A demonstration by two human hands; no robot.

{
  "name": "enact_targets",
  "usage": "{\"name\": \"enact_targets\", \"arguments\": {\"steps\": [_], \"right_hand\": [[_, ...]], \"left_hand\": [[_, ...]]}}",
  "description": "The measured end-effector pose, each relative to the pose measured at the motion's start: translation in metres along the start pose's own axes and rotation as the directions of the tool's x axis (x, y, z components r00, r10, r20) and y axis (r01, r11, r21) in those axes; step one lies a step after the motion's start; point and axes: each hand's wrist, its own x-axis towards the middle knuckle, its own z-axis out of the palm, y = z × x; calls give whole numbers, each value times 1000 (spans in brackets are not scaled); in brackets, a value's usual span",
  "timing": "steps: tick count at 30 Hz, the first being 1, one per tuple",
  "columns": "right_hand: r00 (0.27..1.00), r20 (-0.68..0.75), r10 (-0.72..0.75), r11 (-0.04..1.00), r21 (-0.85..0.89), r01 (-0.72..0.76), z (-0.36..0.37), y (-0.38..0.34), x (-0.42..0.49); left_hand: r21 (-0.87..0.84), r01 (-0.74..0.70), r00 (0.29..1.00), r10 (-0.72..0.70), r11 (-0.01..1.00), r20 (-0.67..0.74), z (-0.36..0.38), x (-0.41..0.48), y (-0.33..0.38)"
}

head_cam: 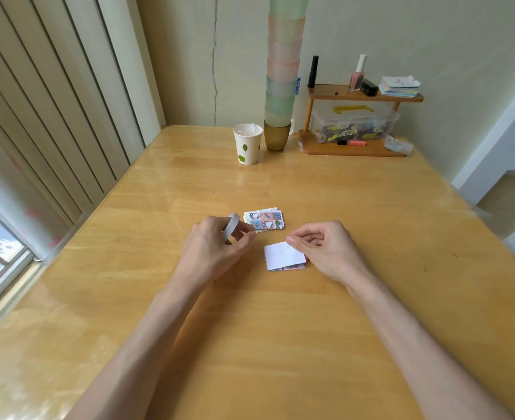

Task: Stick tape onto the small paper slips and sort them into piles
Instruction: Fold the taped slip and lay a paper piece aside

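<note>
The wooden table (280,344) runs from the near edge of view to the wall. Its left edge lies along the window blinds (38,101), and its right edge faces open floor. Both forearms reach in from the near side, over a wide stretch of bare tabletop.

The left hand (210,247) grips a grey tape roll (231,225), fingers curled round it and the roll tilted on edge above the table. Just beyond it, to the right, a pile of printed slips (265,219) lies flat, showing cartoon figures in coloured squares; any writing on them is too small to read.

The right hand (326,250) is near the left hand but apart from it. Its fingers are curled, with the thumb and forefinger tips pressed together. I cannot tell whether a bit of tape is between them. Just beside that hand, on its left, a second pile of slips (283,256) lies with a blank white side up and a strip of colour at its near edge. The two piles are apart, with bare wood between them.

Well beyond, near the far edge, stand a paper cup (247,145) printed with green leaves and a tall stack of cups (282,86), close together. To their right is a small wooden shelf (365,97) with a clear box (353,125) under it and an orange marker (351,143) in front
</note>
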Motion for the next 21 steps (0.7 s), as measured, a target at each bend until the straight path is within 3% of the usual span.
{"name": "enact_targets", "arguments": {"steps": [11, 21], "right_hand": [[1000, -2, 14, 999, -51, -14, 0, 0, 0], [1000, -5, 6, 997, -83, -7, 2, 0, 1]], "left_hand": [[83, -78, 997, 77, 993, 12, 4, 1, -3], [144, -156, 984, 140, 977, 113, 9, -1, -4]]}}
